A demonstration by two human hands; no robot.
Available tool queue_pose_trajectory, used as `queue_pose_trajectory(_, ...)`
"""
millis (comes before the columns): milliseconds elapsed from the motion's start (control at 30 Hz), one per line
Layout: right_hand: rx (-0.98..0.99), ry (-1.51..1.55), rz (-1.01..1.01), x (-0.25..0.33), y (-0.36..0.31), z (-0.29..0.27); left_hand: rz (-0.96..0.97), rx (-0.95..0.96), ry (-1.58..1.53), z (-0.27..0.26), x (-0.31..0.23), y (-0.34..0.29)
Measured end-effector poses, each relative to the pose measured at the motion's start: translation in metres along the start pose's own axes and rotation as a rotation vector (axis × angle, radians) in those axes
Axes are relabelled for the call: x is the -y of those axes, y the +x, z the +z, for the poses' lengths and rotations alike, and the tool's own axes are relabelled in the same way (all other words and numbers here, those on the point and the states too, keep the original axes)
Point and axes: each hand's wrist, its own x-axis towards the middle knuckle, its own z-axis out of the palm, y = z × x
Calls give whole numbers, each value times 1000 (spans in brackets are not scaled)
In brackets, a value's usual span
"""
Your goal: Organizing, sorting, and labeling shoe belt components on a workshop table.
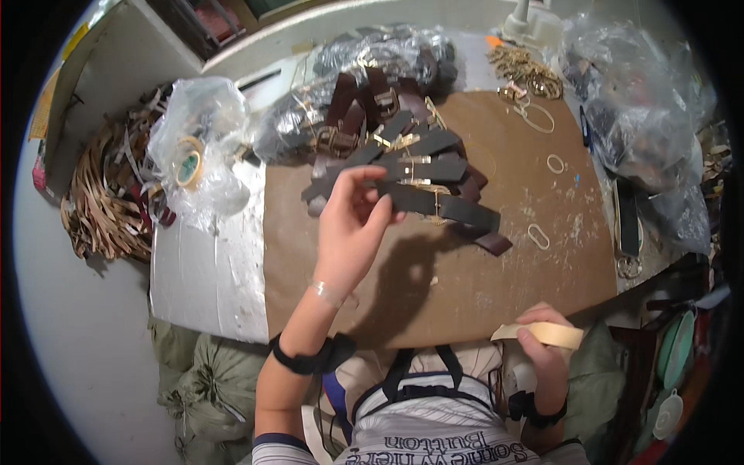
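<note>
My left hand point(356, 217) reaches over the brown work surface with its fingers curled toward the thumb. It is at the left end of a dark strap point(465, 211) with a gold-coloured buckle; what lies between its fingertips is hidden. That strap tops a fanned pile of dark belt straps point(434, 169) with gold buckles, some brown underneath. At the front right edge, my right hand point(542, 333) is closed around a roll of cream tape point(559, 335). A loose tape end point(505, 333) sticks out to its left.
Plastic-wrapped bundles point(380, 54) lie behind the pile. A clear bag point(205, 132) with a tape roll point(188, 163) sits left, beside hanging brown strips point(112, 190). Rubber bands point(539, 236), gold chain-like pieces point(527, 71), a phone point(627, 218) and plastic bags point(635, 93) are right.
</note>
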Motion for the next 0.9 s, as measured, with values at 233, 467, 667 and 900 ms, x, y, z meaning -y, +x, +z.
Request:
queue_pose_trajectory(233, 72, 174, -29, 14, -5, -6, -184, 16, -59, -45, -18, -48)
queue_pose_trajectory(467, 260, 31, 133, 21, -14, 11, 226, 680, 559, -16, 11, -24)
queue_pose_trajectory(667, 245, -61, 237, 3, -19, 8, 192, 141, 982, -27, 15, -90)
queue_pose_trajectory(900, 324, -509, -219, 12, 17, 74, 217, 315, 878, -15, 44, -109)
